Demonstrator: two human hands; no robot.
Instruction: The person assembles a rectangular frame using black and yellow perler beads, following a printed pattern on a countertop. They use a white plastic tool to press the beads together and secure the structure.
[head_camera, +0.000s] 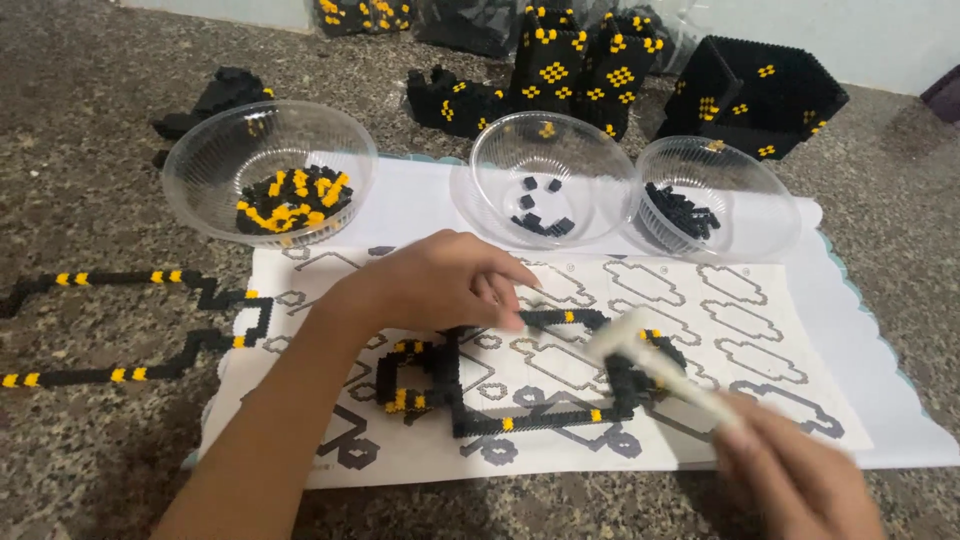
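The person's left hand (440, 285) lies palm down on the printed pattern sheet (780, 400), fingers drawn together and pressing on the top edge of a black and yellow brick outline (500, 385) that sits flat on the middle of the sheet. The right hand (800, 480) comes in from the sheet's near right corner, closed around the handle of a white tool (650, 365); the tool is blurred, and its far end touches the outline's right side. The sheet rests on a larger white paper (880, 330) spread over the speckled stone worktop (90, 250).

Along the sheet's far edge stand three clear plastic bowls. The left bowl (268, 170) holds a heap of mixed black and yellow bricks, the middle bowl (552, 178) a few black ones, the right bowl (715, 195) a small pile of black ones against its left wall. Off the sheet's left edge, a long stepped brick strip (150, 320) in black with yellow spots lies on the bare worktop. Toward the worktop's far edge, behind the bowls, stand several finished black blocks with yellow dots (590, 65).
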